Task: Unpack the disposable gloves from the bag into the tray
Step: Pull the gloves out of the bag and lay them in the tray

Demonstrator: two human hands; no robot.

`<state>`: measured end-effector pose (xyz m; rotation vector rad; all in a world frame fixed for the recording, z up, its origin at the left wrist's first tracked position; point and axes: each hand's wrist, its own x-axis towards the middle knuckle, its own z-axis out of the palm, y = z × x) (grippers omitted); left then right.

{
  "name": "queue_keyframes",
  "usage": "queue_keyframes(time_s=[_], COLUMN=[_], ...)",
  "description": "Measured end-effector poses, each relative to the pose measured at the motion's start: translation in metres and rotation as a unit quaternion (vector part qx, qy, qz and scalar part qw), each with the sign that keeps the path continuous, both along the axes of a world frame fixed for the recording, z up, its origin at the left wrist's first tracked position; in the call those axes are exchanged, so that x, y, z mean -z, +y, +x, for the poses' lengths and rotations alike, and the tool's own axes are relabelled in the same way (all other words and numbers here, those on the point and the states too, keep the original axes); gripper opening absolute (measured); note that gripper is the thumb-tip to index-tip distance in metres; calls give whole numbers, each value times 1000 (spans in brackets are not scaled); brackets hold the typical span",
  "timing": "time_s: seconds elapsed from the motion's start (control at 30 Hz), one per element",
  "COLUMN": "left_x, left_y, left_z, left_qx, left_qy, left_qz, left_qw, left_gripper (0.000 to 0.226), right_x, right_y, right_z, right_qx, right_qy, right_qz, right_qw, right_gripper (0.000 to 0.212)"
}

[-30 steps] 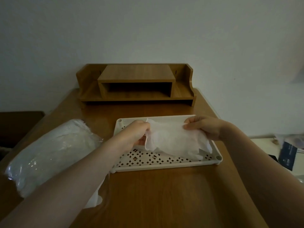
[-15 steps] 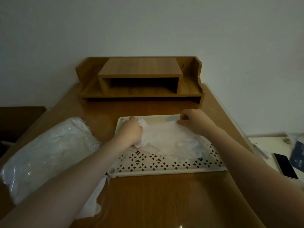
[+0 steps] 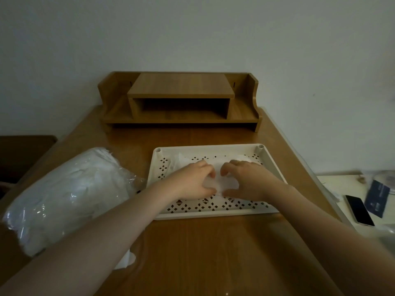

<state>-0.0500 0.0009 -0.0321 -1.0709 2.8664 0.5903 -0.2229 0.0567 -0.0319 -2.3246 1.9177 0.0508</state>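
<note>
Down in the white perforated tray (image 3: 269, 165), both hands sit side by side on a thin, translucent disposable glove (image 3: 218, 182) that lies flat on the tray floor. The left hand (image 3: 193, 181) has its fingers curled inward, with the fingertips and thumb resting on the film near the middle of the tray; the right hand (image 3: 245, 181) mirrors it, fingers bent and thumb low, pressing the same sheet. Whether either hand actually pinches the glove or only bears down on it, I cannot tell, since the material is pale against the pale tray and partly covered by the fingers. More of the glove's film spreads toward the tray's far edge, behind the knuckles. The tray rests on a brown wooden desk (image 3: 203, 253), roughly at its centre. Just left of the tray, lying on its side, is the clear plastic bag (image 3: 64, 195), bulging with white gloves, its open mouth towards the far end of the desk; the left forearm crosses over its near corner. At the back of the desk, against the wall, stands a wooden desktop shelf (image 3: 179, 99). Off to the right, on a lower pale surface, lie a phone (image 3: 360, 210) with a dark screen and a dark blue packet (image 3: 377, 195) just beside it.
</note>
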Motion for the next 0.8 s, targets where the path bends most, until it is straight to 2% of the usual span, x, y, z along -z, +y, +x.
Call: queue_keyframes(time_s=[0.13,0.2,0.3,0.33,0.37,0.43,0.53,0.57,0.6,0.67,0.73,0.77,0.8], left_x=[3,4,3,3,2,3,3,2,1,0,2,2,4], left_y=[-2,-4,-5,-6,-7,-10,-11,-11,-11,-10,-10,-9,-9], left_z=[-3,-5,-8,-8,-8,-8,-7,-7,-7,-8,-8,-9,-10], left_qx=[-20,-23,-16,-14,-10,-1,1,3,6,9,6,11,23], left_qy=[-1,-3,-13,-20,-28,-40,-50,-52,-55,-55,-49,-53,-63], left_qz=[3,-7,-29,-32,-35,-33,-14,-14,-15,-9,5,6,-5], left_qw=[1000,1000,999,999,999,999,999,999,998,998,999,999,998], left_gripper=[47,37,26,25,24,22,26,28,29,28,15,7,9], right_x=[-5,-7,-8,-8,-10,-14,-20,-20,-20,-21,-22,-22,-22], right_y=[-6,-9,-5,-3,0,6,10,9,8,10,11,10,10], right_z=[-3,-7,-11,-12,-14,-16,-17,-18,-18,-16,-16,-17,-17], right_qx=[66,127,228,237,233,210,143,124,115,120,116,96,75], right_qy=[-86,-153,-359,-397,-414,-402,-242,-190,-179,-269,-378,-409,-430], right_qz=[0,-10,27,33,37,63,147,162,169,169,162,158,158], right_qw=[994,980,905,886,879,889,948,960,962,941,904,894,886], right_gripper=[11,10,15,17,19,22,25,25,21,17,26,30,34])
